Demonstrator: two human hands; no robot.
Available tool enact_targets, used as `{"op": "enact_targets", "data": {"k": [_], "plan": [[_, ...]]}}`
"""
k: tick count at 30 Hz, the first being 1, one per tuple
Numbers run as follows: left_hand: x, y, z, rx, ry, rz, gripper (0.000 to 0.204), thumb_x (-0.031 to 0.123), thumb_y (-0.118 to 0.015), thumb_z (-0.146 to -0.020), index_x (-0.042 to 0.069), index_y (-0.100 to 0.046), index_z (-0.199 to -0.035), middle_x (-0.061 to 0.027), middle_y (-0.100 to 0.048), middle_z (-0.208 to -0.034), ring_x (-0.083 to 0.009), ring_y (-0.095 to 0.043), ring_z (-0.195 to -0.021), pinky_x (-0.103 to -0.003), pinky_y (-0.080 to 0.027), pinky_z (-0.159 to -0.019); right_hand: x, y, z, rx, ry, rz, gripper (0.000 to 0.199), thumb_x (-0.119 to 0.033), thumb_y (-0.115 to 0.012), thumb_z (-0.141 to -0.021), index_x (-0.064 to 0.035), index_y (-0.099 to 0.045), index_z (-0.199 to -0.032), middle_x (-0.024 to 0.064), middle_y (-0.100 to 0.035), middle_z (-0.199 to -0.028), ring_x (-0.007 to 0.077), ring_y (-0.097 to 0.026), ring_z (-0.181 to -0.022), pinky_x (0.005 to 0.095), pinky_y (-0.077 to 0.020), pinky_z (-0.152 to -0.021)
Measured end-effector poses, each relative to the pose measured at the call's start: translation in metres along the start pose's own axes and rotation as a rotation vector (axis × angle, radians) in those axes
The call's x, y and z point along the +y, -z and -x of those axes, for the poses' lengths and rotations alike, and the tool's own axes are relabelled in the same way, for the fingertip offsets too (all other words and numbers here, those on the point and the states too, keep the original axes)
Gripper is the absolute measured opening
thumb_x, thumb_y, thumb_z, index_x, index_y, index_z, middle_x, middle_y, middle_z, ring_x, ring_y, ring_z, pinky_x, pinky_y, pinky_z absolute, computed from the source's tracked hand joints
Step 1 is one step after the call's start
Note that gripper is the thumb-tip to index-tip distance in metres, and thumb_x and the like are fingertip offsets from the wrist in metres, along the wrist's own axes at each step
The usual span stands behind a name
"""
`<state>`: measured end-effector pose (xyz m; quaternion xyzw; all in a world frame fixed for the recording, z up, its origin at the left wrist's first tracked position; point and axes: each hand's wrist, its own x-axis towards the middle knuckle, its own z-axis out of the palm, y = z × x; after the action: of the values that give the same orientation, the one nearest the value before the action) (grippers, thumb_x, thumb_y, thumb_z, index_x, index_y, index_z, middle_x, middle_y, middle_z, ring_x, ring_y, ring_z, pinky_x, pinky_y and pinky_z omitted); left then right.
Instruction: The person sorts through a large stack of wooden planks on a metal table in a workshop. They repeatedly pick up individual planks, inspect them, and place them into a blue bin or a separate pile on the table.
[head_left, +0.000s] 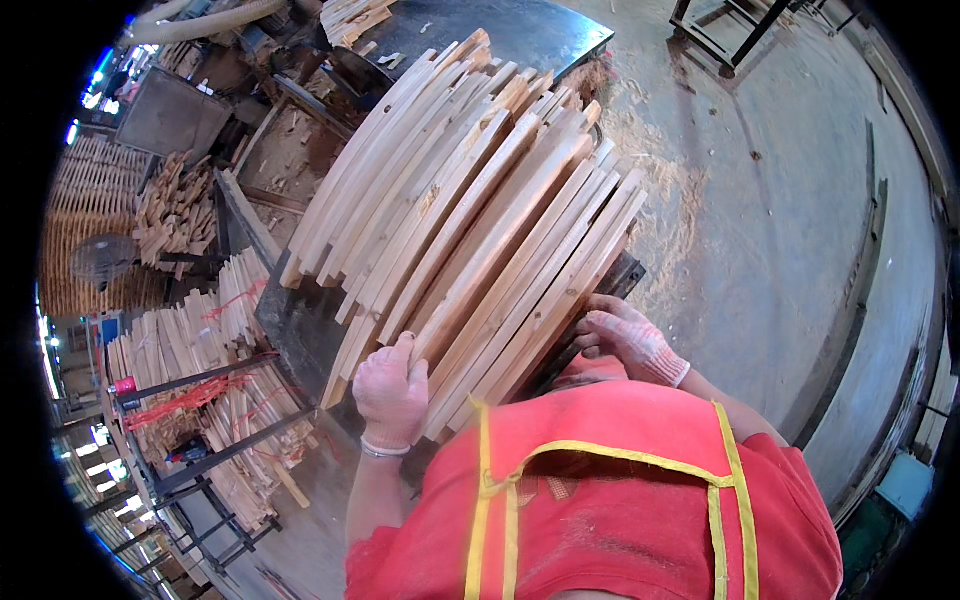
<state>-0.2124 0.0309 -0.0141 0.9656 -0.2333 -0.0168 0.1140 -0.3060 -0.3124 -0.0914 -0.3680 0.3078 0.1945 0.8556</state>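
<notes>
From my distant post I see wooden strips running pale cream to honey tan, streaked with reddish-brown grain. The left hand and right hand show pinkish-white gloves, and I make out a coral-red vest with yellow trim, a red shirt and a grey floor mottled with tan sawdust.

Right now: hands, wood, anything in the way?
Left hand at near ends of wooden strips. Right hand by their right edge, curled. Strips side by side on dark table. Sawdust on floor, right; nothing blocking hands visible.
</notes>
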Motion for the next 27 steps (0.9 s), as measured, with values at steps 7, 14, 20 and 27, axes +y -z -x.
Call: {"op": "enact_targets", "data": {"k": [7, 14, 20, 27], "plan": [[0.003, 0.000, 0.009, 0.137, -0.006, -0.122, 0.048, 0.016, -0.075, -0.083, 0.001, -0.065, -0.127, -0.0146, -0.068, -0.089, -0.0370, -0.064, -0.085, -0.051, -0.050, -0.078, 0.004, 0.006, 0.005, -0.023, 0.008, -0.100, 0.054, -0.017, -0.067, -0.101, -0.0004, -0.042, -0.146, 0.0040, -0.056, -0.096, 0.0146, -0.056, -0.081, 0.0281, -0.0511, -0.072], [0.000, -0.006, 0.012, 0.192, -0.012, -0.245, 0.049, 0.019, -0.077, -0.082, 0.003, -0.066, -0.127, -0.0116, -0.068, -0.092, -0.0350, -0.063, -0.084, -0.050, -0.048, -0.076, -0.003, -0.006, 0.010, 0.026, 0.010, -0.100, 0.053, -0.015, -0.067, -0.101, -0.0015, -0.041, -0.145, 0.0042, -0.055, -0.097, 0.0148, -0.056, -0.082, 0.0287, -0.0512, -0.072], [-0.002, -0.015, 0.007, 0.088, -0.071, -0.219, 0.047, 0.019, -0.077, -0.081, 0.006, -0.067, -0.125, -0.0116, -0.069, -0.092, -0.0341, -0.064, -0.082, -0.049, -0.048, -0.074, 0.008, 0.005, -0.001, -0.020, -0.008, -0.122, 0.055, -0.016, -0.068, -0.100, -0.0021, -0.040, -0.146, 0.0054, -0.056, -0.098, 0.0158, -0.057, -0.083, 0.0302, -0.0522, -0.074], [-0.016, -0.020, 0.003, 0.066, 0.032, -0.350, 0.055, 0.022, -0.079, -0.079, 0.008, -0.064, -0.130, -0.0104, -0.069, -0.104, -0.0331, -0.066, -0.089, -0.049, -0.050, -0.080, 0.001, 0.000, 0.009, 0.049, 0.003, -0.026, 0.058, -0.019, -0.068, -0.101, -0.0017, -0.039, -0.148, 0.0070, -0.058, -0.101, 0.0171, -0.060, -0.085, 0.0311, -0.0531, -0.075]]}}
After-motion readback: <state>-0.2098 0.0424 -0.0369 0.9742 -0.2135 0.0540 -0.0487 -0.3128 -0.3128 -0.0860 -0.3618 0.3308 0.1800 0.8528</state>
